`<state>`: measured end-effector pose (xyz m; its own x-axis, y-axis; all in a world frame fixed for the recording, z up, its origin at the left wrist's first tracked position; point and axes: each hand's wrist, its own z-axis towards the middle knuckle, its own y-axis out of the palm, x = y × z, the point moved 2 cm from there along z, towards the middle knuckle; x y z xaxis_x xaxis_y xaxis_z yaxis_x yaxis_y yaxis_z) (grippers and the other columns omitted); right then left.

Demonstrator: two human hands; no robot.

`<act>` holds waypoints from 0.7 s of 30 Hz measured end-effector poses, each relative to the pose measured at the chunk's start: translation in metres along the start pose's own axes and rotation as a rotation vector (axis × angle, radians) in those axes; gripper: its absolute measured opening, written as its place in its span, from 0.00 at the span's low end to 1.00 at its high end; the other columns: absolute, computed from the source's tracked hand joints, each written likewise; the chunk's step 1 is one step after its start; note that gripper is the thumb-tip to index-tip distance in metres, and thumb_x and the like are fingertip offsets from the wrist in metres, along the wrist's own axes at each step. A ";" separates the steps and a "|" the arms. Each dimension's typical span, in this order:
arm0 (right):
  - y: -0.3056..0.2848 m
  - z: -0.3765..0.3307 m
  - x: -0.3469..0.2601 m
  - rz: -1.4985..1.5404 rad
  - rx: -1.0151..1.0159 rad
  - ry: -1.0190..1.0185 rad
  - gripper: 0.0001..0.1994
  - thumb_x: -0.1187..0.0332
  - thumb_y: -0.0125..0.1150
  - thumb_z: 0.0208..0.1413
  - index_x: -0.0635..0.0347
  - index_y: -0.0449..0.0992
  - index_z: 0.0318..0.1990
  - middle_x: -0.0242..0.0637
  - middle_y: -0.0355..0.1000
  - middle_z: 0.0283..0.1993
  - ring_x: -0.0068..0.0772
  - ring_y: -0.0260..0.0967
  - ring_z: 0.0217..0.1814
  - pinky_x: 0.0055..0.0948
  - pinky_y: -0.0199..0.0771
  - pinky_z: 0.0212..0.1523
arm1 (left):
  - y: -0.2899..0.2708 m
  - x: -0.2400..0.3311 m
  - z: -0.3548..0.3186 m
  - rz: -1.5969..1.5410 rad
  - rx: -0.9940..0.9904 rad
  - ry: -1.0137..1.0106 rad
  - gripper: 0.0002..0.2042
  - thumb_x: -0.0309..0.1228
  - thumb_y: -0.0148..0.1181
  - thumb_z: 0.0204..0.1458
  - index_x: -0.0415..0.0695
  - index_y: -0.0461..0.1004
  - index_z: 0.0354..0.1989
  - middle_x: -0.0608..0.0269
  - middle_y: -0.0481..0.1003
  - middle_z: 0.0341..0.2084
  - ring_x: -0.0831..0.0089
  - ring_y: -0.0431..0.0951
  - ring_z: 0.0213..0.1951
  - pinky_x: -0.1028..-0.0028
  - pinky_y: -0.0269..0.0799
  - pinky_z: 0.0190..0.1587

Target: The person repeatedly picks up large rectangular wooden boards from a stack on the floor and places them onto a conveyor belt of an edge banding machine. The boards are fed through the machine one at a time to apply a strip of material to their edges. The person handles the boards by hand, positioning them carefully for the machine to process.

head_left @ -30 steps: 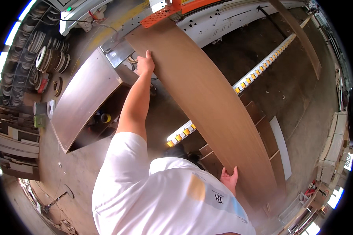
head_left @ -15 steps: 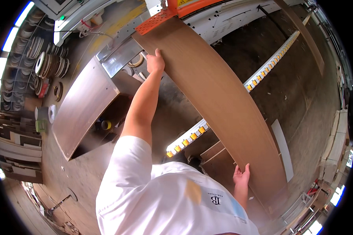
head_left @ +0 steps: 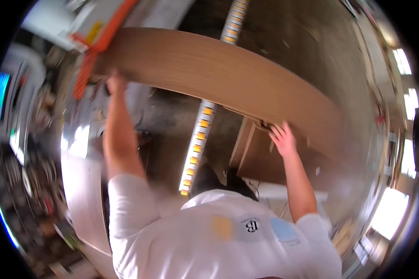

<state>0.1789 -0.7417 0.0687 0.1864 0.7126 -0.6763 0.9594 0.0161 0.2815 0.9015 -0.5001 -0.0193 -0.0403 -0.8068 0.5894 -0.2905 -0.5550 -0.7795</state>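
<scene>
Board (head_left: 219,69) crosses over the roller rail (head_left: 194,156); my right hand (head_left: 285,141) is at its near edge, fingers spread apart. My left hand (head_left: 116,84), at its left end, blurs: finger spacing I can't tell.

Printed on the white T-shirt (head_left: 181,253): a black monogram (head_left: 252,226), small lettering (head_left: 253,219) beside it, tiny illegible lines (head_left: 291,242) on the blue patch (head_left: 284,229). On the machine housing (head_left: 84,25), a yellow label (head_left: 94,32) too blurred to read.
</scene>
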 end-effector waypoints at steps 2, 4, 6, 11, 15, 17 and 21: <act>-0.009 -0.006 0.011 -0.286 -0.050 -0.053 0.32 0.52 0.55 0.66 0.64 0.55 0.69 0.51 0.68 0.63 0.47 0.69 0.64 0.45 0.76 0.56 | 0.006 0.004 -0.001 -0.510 -0.047 -0.164 0.28 0.60 0.51 0.59 0.43 0.77 0.31 0.61 0.75 0.19 0.73 0.71 0.16 0.72 0.63 0.17; -0.027 -0.016 0.032 -0.427 -0.070 -0.055 0.21 0.54 0.57 0.64 0.58 0.68 0.57 0.42 0.74 0.54 0.36 0.75 0.54 0.34 0.77 0.48 | 0.001 0.028 -0.020 -0.204 0.136 -0.177 0.24 0.52 0.56 0.61 0.38 0.77 0.39 0.56 0.78 0.30 0.71 0.77 0.26 0.72 0.70 0.25; -0.056 -0.026 0.059 -0.583 -0.092 -0.025 0.17 0.56 0.60 0.62 0.56 0.71 0.52 0.34 0.76 0.49 0.29 0.77 0.48 0.28 0.75 0.43 | 0.012 0.065 -0.074 -0.324 0.454 0.333 0.20 0.44 0.57 0.62 0.37 0.75 0.49 0.58 0.78 0.41 0.72 0.78 0.38 0.71 0.73 0.33; -0.183 -0.044 0.143 -1.117 -0.062 -0.044 0.23 0.47 0.60 0.57 0.59 0.76 0.47 0.39 0.80 0.44 0.42 0.76 0.49 0.36 0.74 0.49 | 0.076 0.153 -0.239 -0.884 -0.308 0.534 0.16 0.31 0.55 0.63 0.38 0.71 0.57 0.63 0.76 0.46 0.80 0.74 0.42 0.78 0.70 0.36; -0.275 -0.056 0.194 -1.251 -0.028 0.001 0.24 0.45 0.58 0.57 0.59 0.79 0.42 0.38 0.79 0.40 0.42 0.76 0.46 0.35 0.74 0.49 | 0.146 0.194 -0.367 -0.647 -0.895 0.482 0.14 0.31 0.52 0.64 0.39 0.73 0.54 0.62 0.75 0.45 0.76 0.76 0.38 0.76 0.71 0.37; -0.313 -0.055 0.201 -0.982 0.142 0.246 0.24 0.45 0.57 0.57 0.59 0.80 0.40 0.38 0.78 0.35 0.40 0.76 0.41 0.35 0.74 0.46 | 0.190 0.191 -0.433 -0.423 -1.025 0.563 0.13 0.32 0.51 0.63 0.43 0.73 0.52 0.62 0.76 0.40 0.72 0.77 0.36 0.72 0.73 0.37; -0.378 -0.031 0.197 -0.655 0.390 0.225 0.20 0.48 0.59 0.58 0.58 0.80 0.35 0.31 0.77 0.30 0.28 0.73 0.31 0.29 0.71 0.32 | 0.270 0.122 -0.563 0.187 -1.248 0.726 0.11 0.36 0.51 0.60 0.51 0.75 0.47 0.62 0.79 0.31 0.64 0.80 0.33 0.63 0.76 0.38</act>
<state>-0.1534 -0.5859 -0.1499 -0.4485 0.7686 -0.4561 0.8719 0.2641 -0.4124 0.2794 -0.6345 -0.0386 -0.5246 -0.3585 0.7722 -0.8369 0.3837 -0.3904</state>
